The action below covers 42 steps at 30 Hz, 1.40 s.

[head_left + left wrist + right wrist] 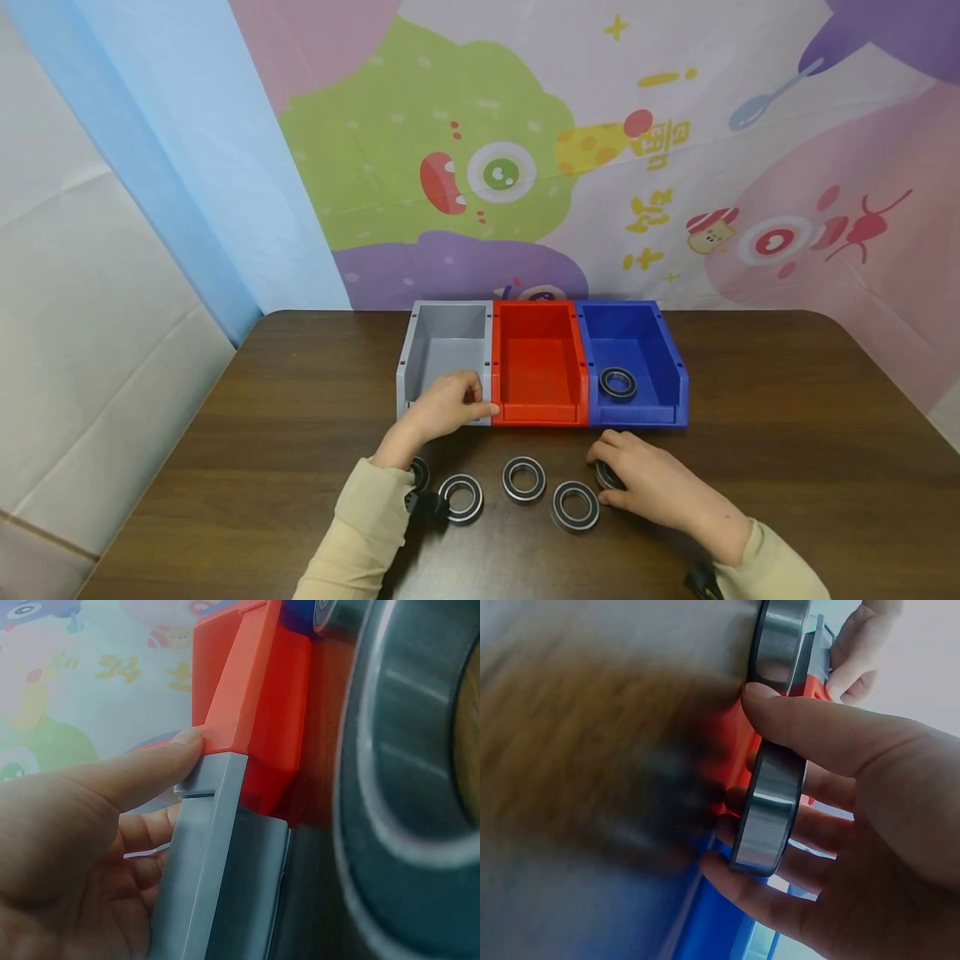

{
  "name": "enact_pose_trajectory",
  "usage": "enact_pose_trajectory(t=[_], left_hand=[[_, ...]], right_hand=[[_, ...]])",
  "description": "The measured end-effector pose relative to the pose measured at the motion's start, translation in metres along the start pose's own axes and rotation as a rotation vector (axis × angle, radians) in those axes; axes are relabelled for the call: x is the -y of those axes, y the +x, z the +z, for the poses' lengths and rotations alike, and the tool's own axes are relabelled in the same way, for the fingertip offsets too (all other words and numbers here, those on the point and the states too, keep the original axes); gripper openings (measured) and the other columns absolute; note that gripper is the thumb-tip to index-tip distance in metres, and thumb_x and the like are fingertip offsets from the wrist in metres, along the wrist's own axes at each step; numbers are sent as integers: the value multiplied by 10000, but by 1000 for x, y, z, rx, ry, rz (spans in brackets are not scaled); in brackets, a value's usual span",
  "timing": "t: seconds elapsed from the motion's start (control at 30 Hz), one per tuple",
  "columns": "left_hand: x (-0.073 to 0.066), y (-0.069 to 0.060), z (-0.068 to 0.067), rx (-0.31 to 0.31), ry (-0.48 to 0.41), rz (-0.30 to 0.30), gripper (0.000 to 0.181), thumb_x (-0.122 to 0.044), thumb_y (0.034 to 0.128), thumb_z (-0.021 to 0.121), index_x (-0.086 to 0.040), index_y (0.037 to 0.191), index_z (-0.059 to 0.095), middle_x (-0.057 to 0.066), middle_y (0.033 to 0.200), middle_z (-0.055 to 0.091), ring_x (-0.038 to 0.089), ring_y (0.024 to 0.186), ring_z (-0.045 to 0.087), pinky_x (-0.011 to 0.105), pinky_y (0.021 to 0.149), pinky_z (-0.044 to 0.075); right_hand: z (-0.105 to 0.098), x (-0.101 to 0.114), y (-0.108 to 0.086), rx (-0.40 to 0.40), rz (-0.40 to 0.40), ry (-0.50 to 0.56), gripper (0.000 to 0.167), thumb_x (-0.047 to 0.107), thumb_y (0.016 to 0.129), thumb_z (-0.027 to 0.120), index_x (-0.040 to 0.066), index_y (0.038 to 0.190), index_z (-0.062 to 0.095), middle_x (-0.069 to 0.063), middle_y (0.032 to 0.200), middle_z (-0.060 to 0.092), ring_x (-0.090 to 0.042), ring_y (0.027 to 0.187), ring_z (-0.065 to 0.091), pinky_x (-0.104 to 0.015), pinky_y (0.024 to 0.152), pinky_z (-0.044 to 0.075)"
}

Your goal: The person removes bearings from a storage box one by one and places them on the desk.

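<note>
At the front of the grey bin [453,322], my left hand [447,406] rests its thumb on the rim corner beside the red bin [536,367]. Its other fingers bend loosely inside the grey bin, and I see nothing between them. My right hand [648,477] grips a ball bearing [769,806] between thumb and fingers, low over the table before the blue bin [667,367]; the hand covers part of it. Close to its thumb lies another bearing [593,506]. One more bearing [632,385] lies inside the blue bin.
Several bearings lie on the brown table [300,433], among them a middle bearing [540,481] and a bearing [477,498] near the left wrist. Another bearing [422,472] is partly hidden by that wrist. A patterned curtain [525,100] hangs behind the bins.
</note>
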State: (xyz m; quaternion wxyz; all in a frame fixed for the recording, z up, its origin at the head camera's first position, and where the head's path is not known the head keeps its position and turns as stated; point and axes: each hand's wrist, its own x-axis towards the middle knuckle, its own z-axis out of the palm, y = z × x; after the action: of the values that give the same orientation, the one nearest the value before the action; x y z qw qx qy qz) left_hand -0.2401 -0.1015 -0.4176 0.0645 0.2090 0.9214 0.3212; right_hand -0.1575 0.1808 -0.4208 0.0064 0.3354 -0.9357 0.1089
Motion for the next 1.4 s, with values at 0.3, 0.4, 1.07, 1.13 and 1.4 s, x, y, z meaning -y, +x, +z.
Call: enact_pose_trajectory(t=[0.3,0.4,1.07,1.13,1.4], left_hand=[[-1,-1,0,7,-5,-6,265,-286,792,693,-116,730,499,-13,645,455,130,599,426,238,549,340],[-1,-1,0,7,-4,-4,265,-285,793,691,-114,732,498,-15,644,450,129,599,423,237,549,337],[1,-1,1,9,-6,-4,258,-285,796,688,-113,737,505,-8,645,457,135,598,430,242,546,342],[0,0,1,10,-4,-3,259,-288,797,687,-113,739,505,-8,645,457,135,597,430,242,545,341],[-1,-2,0,-2,16,21,260,-285,806,675,-102,742,503,-2,653,455,137,602,424,241,548,333]], right_hand=[[0,4,-3,7,-1,16,353,205,699,764,92,989,597,27,939,523,-135,858,528,-335,741,472],[2,5,-5,-17,-22,11,366,193,692,770,76,993,597,15,945,522,-138,856,529,-327,743,473],[4,4,-7,-44,-62,-13,363,217,681,775,91,985,622,27,914,484,-119,821,493,-299,700,454],[3,5,-7,-31,-52,-11,375,214,684,773,90,1003,618,22,925,480,-127,833,498,-305,704,457],[4,3,-8,21,-28,10,428,217,690,772,92,1063,602,13,966,474,-140,872,505,-319,730,465]])
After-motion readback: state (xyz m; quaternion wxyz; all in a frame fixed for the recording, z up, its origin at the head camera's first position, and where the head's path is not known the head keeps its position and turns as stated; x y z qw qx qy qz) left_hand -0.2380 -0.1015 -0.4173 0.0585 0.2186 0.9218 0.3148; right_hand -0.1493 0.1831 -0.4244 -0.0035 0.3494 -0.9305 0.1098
